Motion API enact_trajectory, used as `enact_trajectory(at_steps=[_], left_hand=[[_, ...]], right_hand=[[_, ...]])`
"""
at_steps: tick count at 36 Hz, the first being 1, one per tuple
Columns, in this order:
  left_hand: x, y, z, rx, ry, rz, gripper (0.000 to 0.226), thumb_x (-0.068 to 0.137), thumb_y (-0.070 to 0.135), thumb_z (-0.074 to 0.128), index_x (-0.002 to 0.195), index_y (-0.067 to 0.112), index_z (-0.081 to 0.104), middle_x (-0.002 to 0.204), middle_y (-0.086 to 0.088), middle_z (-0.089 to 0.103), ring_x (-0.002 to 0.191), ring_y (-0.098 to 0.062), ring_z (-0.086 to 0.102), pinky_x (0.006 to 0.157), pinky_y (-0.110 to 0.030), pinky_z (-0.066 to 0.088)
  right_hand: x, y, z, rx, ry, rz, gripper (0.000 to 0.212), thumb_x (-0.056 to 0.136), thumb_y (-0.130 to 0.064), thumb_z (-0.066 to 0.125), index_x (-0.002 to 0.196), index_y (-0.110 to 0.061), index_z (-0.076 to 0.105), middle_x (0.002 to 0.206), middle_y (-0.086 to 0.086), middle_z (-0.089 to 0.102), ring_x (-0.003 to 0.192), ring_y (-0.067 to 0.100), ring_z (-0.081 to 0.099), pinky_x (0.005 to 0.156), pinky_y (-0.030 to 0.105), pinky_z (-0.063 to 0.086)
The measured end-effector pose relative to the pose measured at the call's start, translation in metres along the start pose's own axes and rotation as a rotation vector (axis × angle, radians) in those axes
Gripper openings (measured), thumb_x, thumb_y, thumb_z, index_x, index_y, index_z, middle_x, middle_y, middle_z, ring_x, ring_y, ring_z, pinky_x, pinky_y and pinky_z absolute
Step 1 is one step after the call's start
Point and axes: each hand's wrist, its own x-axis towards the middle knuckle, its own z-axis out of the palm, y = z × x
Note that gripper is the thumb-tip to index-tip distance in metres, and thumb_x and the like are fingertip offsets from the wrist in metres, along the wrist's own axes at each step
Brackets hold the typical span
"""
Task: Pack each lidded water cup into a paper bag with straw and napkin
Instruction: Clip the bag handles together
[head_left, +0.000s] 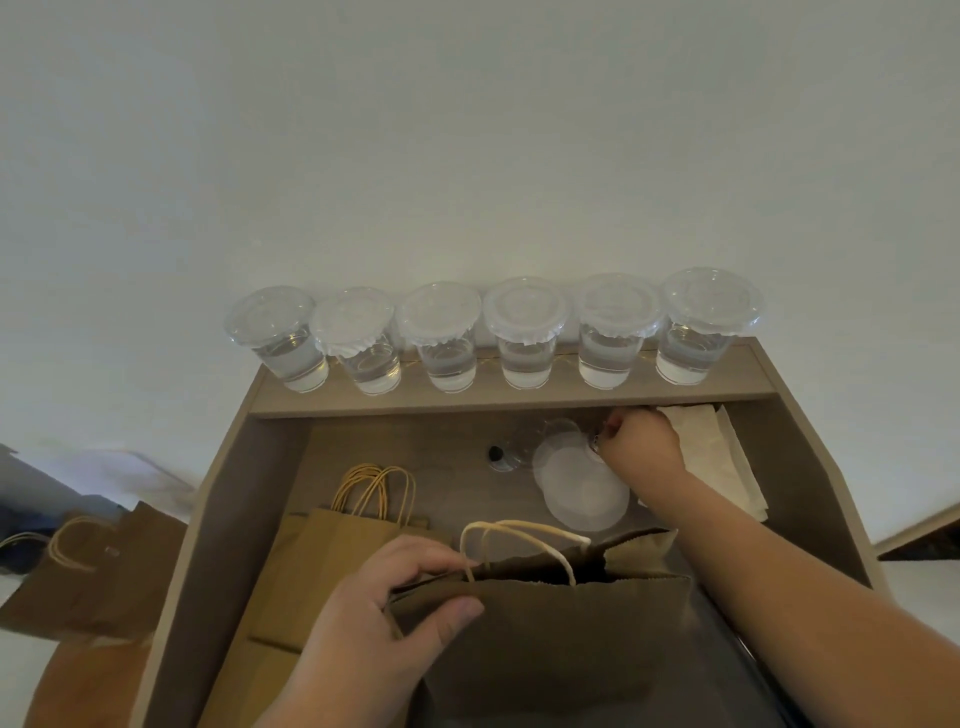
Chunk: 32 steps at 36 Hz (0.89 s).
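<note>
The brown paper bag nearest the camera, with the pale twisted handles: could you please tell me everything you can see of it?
The brown paper bag with pale twisted-paper handles stands upright at the near edge of the desk, its mouth partly open with a zigzag-cut rim. Both looped handles rise from the rim. The left hand pinches the bag's left upper edge, thumb on the near face. The right forearm passes over its right corner, while the right hand reaches further back. Its inside looks dark; the contents cannot be made out.

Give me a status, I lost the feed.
Left hand pinching open bag at its rim. Right hand reaching by napkins, grip unclear. Six lidded cups on shelf, unpacked. Nothing blocking.
</note>
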Motion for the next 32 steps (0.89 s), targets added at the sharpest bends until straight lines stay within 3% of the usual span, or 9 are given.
enact_trajectory(at_steps=[4, 9, 11, 15, 21, 23, 27, 30, 32], left_hand=[[-0.003, 0.001, -0.002, 0.025, -0.002, -0.012, 0.038, 0.070, 0.054, 0.077, 0.107, 0.056, 0.071, 0.116, 0.025, 0.069, 0.114, 0.003, 0.063, 0.092, -0.013, 0.050], [-0.006, -0.002, -0.005, 0.067, -0.023, -0.030, 0.042, 0.073, 0.058, 0.077, 0.113, 0.060, 0.067, 0.120, 0.027, 0.067, 0.117, 0.005, 0.061, 0.097, -0.027, 0.052], [-0.008, -0.003, -0.008, 0.110, -0.031, -0.018, 0.045, 0.076, 0.061, 0.078, 0.118, 0.061, 0.063, 0.123, 0.030, 0.065, 0.119, 0.008, 0.059, 0.096, -0.027, 0.052], [-0.014, 0.001, -0.016, 0.157, 0.004, 0.043, 0.058, 0.077, 0.075, 0.071, 0.130, 0.058, 0.058, 0.129, 0.030, 0.064, 0.124, 0.007, 0.057, 0.097, -0.026, 0.050], [-0.014, 0.020, -0.025, 0.089, 0.052, 0.160, 0.051, 0.088, 0.023, 0.062, 0.132, 0.050, 0.061, 0.130, 0.020, 0.069, 0.130, -0.005, 0.061, 0.104, -0.035, 0.049], [-0.005, 0.033, -0.026, 0.116, 0.104, 0.190, 0.046, 0.099, 0.016, 0.060, 0.126, 0.053, 0.063, 0.124, 0.025, 0.069, 0.123, 0.000, 0.062, 0.099, -0.028, 0.051], [0.015, 0.059, -0.027, 0.226, 0.152, 0.298, 0.030, 0.099, 0.040, 0.062, 0.123, 0.057, 0.062, 0.116, 0.032, 0.067, 0.116, 0.005, 0.062, 0.088, -0.009, 0.048], [0.024, 0.071, -0.022, 0.266, 0.102, 0.423, 0.029, 0.096, 0.046, 0.069, 0.124, 0.051, 0.065, 0.112, 0.030, 0.067, 0.116, -0.003, 0.062, 0.094, -0.013, 0.047], [0.028, 0.075, -0.018, 0.294, 0.086, 0.481, 0.025, 0.096, 0.048, 0.070, 0.121, 0.049, 0.068, 0.110, 0.030, 0.066, 0.114, -0.005, 0.063, 0.092, -0.021, 0.052]], right_hand=[[-0.001, 0.004, 0.000, 0.076, -0.018, 0.019, 0.019, 0.087, -0.023, 0.069, 0.069, -0.017, 0.067, 0.068, 0.003, 0.064, 0.074, 0.030, 0.063, 0.067, 0.034, 0.051], [-0.015, 0.009, -0.010, 0.274, -0.025, 0.025, 0.015, 0.090, -0.011, 0.063, 0.088, -0.026, 0.067, 0.087, 0.002, 0.068, 0.083, 0.025, 0.063, 0.062, 0.029, 0.047], [-0.034, 0.016, -0.021, 0.361, -0.071, 0.035, 0.018, 0.093, -0.015, 0.064, 0.097, -0.032, 0.067, 0.093, -0.002, 0.070, 0.083, 0.017, 0.063, 0.055, 0.023, 0.045], [-0.090, 0.026, -0.057, 0.563, -0.104, 0.058, 0.014, 0.097, -0.027, 0.074, 0.097, -0.041, 0.076, 0.092, -0.011, 0.073, 0.087, 0.010, 0.067, 0.064, 0.024, 0.046], [-0.164, 0.000, -0.132, 0.658, -0.185, -0.114, 0.020, 0.094, -0.034, 0.075, 0.101, -0.053, 0.079, 0.098, -0.034, 0.074, 0.093, -0.019, 0.063, 0.077, 0.019, 0.042], [-0.183, -0.019, -0.157, 0.665, -0.159, -0.182, 0.024, 0.091, -0.040, 0.076, 0.102, -0.061, 0.077, 0.100, -0.032, 0.076, 0.095, -0.016, 0.066, 0.081, 0.022, 0.045], [-0.210, -0.064, -0.185, 0.796, -0.142, -0.329, 0.026, 0.080, -0.043, 0.079, 0.104, -0.052, 0.079, 0.093, -0.010, 0.081, 0.087, 0.003, 0.076, 0.077, 0.024, 0.058], [-0.221, -0.087, -0.188, 0.897, -0.166, -0.374, 0.019, 0.079, -0.028, 0.086, 0.092, -0.039, 0.078, 0.079, 0.003, 0.078, 0.071, 0.016, 0.072, 0.064, 0.021, 0.056], [-0.226, -0.095, -0.191, 0.885, -0.182, -0.381, 0.009, 0.079, -0.036, 0.084, 0.086, -0.036, 0.079, 0.079, 0.001, 0.078, 0.070, 0.016, 0.070, 0.065, 0.019, 0.057]])
